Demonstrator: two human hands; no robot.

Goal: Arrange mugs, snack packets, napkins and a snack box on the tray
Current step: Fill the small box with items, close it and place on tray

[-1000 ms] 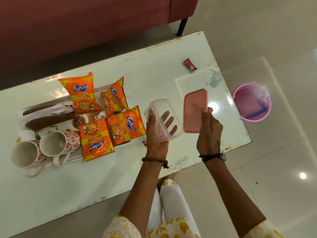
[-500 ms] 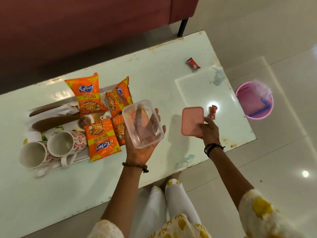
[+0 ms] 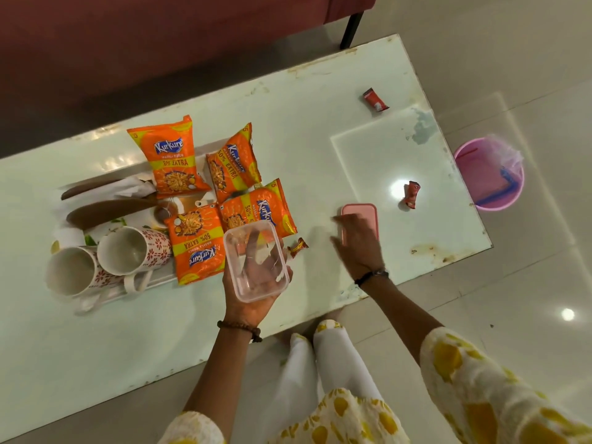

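My left hand (image 3: 253,302) holds a clear, empty snack box (image 3: 256,262) from below, just off the tray's right end. The box's pink lid (image 3: 360,216) lies flat on the table, partly under my right hand (image 3: 358,248), which hovers over it with fingers spread. The tray (image 3: 105,219) at the left carries several orange Kurkure snack packets (image 3: 171,158), two white mugs with red flowers (image 3: 128,251) lying on their sides, and white napkins (image 3: 134,189).
A small orange candy wrapper (image 3: 297,246) lies beside the box. Two red wrappers lie further right, one at mid table (image 3: 411,193) and one near the far edge (image 3: 374,99). A pink bin (image 3: 490,174) stands on the floor right of the table. A maroon sofa (image 3: 160,33) runs behind.
My right hand laid the pink lid down on the table and let go of it. My left hand carried the clear box left and nearer to me, beside the tray.
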